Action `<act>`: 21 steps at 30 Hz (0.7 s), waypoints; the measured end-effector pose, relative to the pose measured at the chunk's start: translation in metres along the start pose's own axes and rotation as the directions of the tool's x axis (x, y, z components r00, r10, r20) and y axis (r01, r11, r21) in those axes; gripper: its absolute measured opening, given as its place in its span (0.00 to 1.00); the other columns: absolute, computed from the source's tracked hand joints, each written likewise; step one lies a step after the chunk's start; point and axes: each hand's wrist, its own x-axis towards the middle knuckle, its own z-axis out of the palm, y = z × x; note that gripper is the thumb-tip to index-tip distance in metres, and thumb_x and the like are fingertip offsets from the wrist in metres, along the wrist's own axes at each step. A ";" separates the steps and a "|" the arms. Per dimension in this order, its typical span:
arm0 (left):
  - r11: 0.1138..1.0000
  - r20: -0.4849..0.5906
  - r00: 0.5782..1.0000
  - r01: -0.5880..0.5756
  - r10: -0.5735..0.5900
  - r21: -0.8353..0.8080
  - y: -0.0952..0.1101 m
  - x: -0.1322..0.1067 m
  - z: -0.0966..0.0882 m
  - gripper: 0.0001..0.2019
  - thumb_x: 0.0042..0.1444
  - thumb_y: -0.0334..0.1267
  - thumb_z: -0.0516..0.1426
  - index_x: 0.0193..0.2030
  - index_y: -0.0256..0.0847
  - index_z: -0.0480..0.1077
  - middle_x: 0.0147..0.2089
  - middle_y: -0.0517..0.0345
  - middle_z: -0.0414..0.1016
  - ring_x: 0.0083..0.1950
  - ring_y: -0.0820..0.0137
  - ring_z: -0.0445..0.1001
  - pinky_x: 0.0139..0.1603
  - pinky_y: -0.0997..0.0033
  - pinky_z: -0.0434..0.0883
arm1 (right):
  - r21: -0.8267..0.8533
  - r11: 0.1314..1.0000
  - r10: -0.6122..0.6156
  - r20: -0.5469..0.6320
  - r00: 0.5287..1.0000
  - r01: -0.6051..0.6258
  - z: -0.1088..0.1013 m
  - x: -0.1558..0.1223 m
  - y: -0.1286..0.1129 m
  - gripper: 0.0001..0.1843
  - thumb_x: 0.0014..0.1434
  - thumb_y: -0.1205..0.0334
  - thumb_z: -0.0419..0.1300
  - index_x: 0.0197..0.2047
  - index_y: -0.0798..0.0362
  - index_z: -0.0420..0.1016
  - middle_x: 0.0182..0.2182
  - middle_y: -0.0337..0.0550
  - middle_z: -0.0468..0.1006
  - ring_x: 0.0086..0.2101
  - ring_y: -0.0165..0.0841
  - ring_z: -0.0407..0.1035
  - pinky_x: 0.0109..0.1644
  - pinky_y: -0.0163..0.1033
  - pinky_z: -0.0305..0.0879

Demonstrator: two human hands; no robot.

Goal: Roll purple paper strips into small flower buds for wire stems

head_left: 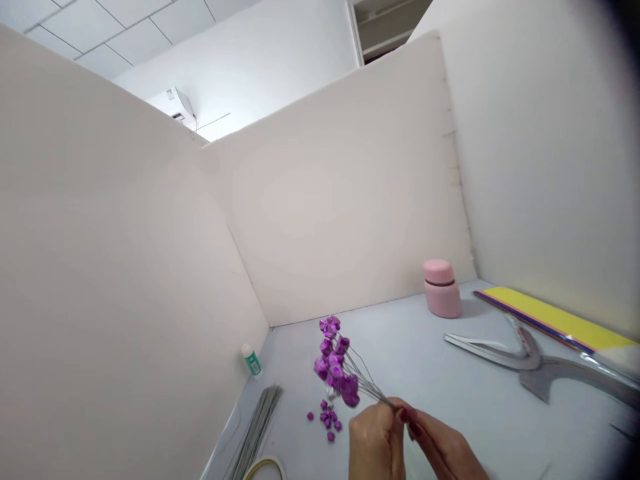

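Note:
Both my hands meet at the bottom edge of the view, fingers pinched together. My left hand [375, 443] and my right hand [440, 450] grip the thin wire stems of a small bunch of purple paper flowers [335, 363], which stands up and to the left of the hands. Several loose purple flower heads [327, 419] lie on the grey table just left of my left hand.
A pink jar [442, 288] stands at the back. Large grey scissors [530, 363] and a stack of coloured paper [555, 319] lie to the right. A bundle of wires [260, 427], a small green-labelled bottle [251, 360] and a yellow loop [265, 467] sit left. White partition walls enclose the table.

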 end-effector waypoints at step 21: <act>0.455 -0.084 0.961 0.199 -0.262 0.868 -0.056 0.092 -0.139 0.08 0.59 0.37 0.52 0.41 0.37 0.69 0.38 0.56 0.73 0.38 0.69 0.73 0.41 0.60 0.69 | -0.127 0.987 0.083 -0.081 0.993 -0.093 -0.002 0.015 0.029 0.21 0.60 0.50 0.41 0.39 0.53 0.68 0.45 0.50 0.67 0.48 0.39 0.62 0.55 0.45 0.58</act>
